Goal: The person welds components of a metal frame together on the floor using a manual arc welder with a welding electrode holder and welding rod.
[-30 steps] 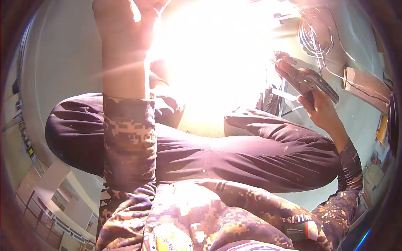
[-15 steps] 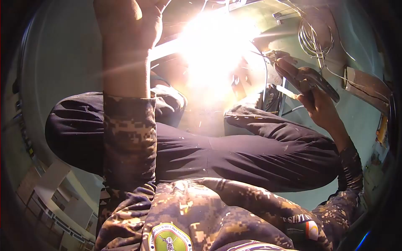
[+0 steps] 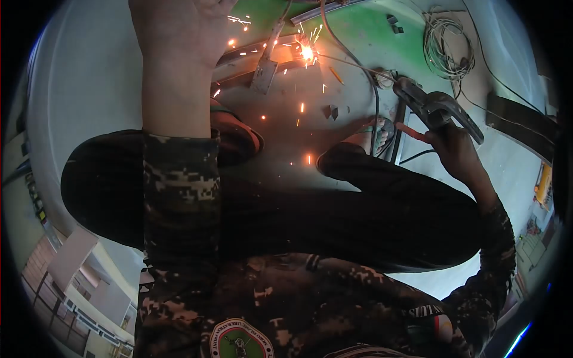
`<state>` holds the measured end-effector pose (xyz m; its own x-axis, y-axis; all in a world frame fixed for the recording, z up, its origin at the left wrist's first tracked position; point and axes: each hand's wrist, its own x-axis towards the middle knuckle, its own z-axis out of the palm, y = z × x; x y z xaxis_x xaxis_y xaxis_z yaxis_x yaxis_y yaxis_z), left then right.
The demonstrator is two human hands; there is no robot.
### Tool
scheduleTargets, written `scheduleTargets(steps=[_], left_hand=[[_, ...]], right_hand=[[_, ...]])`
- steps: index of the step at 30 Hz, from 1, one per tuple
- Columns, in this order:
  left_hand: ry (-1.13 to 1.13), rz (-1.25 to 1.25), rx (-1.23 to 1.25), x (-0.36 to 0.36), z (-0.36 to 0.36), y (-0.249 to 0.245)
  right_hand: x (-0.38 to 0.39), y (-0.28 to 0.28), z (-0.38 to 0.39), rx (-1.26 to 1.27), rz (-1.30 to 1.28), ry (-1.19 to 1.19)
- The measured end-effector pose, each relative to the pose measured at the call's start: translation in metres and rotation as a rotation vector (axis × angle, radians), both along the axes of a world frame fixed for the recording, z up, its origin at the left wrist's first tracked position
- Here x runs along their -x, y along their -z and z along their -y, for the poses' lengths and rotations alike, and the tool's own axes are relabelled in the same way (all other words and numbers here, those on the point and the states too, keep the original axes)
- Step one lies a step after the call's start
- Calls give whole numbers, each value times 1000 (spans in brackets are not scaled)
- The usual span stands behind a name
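Dark-coloured electrode holder point(image 3: 439, 108) at right, gripped in the right hand point(image 3: 456, 149), fingers wrapped round its near end. Thin rod point(image 3: 352, 63) runs left from its far end to a bright orange glow point(image 3: 307, 53) at the right end of a metal bar point(image 3: 239, 67), far centre. Sparks flying up off the glow, a few more falling on the near side.

Left hand point(image 3: 185, 36) far left, raised close to the camera, fingers mostly cut off by the picture edge. Can't tell if it's open, clenched or holding something. The bar passes out of sight behind that forearm.

Flat metal piece point(image 3: 264, 76) lies slanted across the bar, left of the glow. Orange stick point(image 3: 336, 74) on the floor point(image 3: 286, 134) just right of the glow, small dark pieces point(image 3: 331, 111) nearer. Black cable point(image 3: 375, 89) bends down between the glow and the holder.

Wire coil point(image 3: 447, 51) far right, partly on a brown board point(image 3: 471, 33). Brown block point(image 3: 519, 122) right of the holder. Sandalled feet on the near side of the work, one left, one right. Camouflage sleeves on both arms, dark trousers across the near side.
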<state>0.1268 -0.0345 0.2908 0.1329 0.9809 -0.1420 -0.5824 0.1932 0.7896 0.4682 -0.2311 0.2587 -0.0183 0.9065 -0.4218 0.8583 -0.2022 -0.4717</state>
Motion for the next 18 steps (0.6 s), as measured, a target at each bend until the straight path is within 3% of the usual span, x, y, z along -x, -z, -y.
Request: scheduleTargets(steps=[5, 16, 18], left_hand=[[-16, -3, -29, 0, 0, 1], [28, -16, -41, -3, -1, 0], [-69, -49, 114, -7, -6, -3]], right_hand=[[7, -11, -6, 164, 149, -19], [6, -10, -4, 153, 146, -41], [7, -10, -4, 162, 142, -37]])
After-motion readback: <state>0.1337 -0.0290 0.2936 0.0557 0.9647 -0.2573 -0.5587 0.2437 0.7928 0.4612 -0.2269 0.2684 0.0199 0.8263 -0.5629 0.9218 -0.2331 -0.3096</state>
